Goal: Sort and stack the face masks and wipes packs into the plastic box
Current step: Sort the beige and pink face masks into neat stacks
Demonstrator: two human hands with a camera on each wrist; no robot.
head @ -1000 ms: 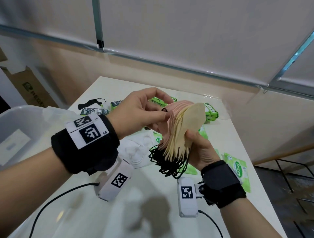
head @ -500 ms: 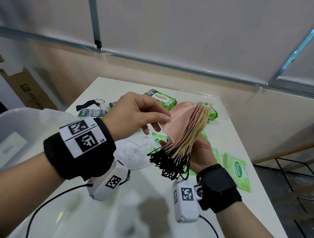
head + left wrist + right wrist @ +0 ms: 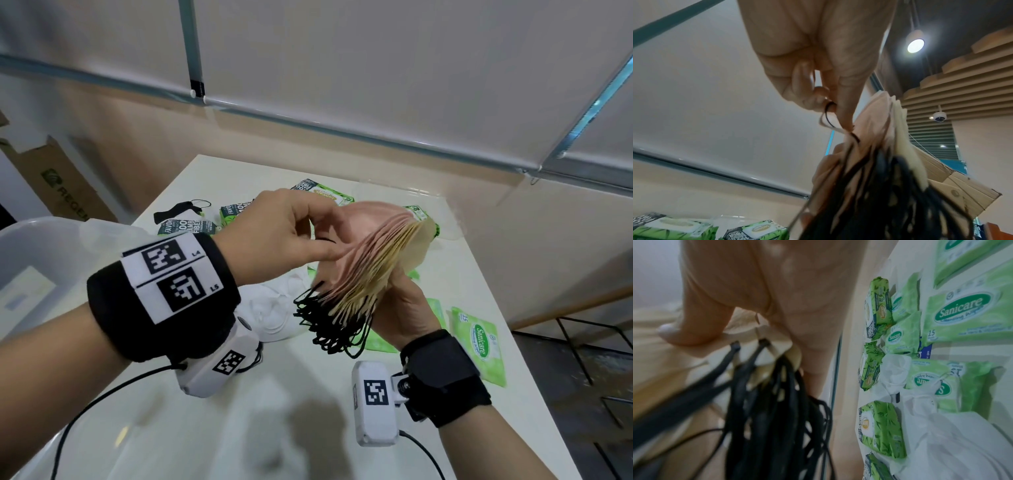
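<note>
Above the table (image 3: 212,421), a fanned stack of masks (image 3: 368,263), pink on one side and cream on the other, is held upright in the air. Its lower end is gripped by the right hand (image 3: 406,308), thumb pressed on the cream side, and black ear loops (image 3: 329,325) are left hanging in a tangle below. The pink side is pinched by the left hand (image 3: 284,236) between thumb and fingers; in the left wrist view, 1 loop is seen caught at the fingertips (image 3: 845,120). Green wipes packs (image 3: 479,342) are scattered on the table beyond and beside the hands, with white masks (image 3: 274,308) lying under them. The box (image 3: 44,253) is seen at the left edge, beside the left forearm.
</note>
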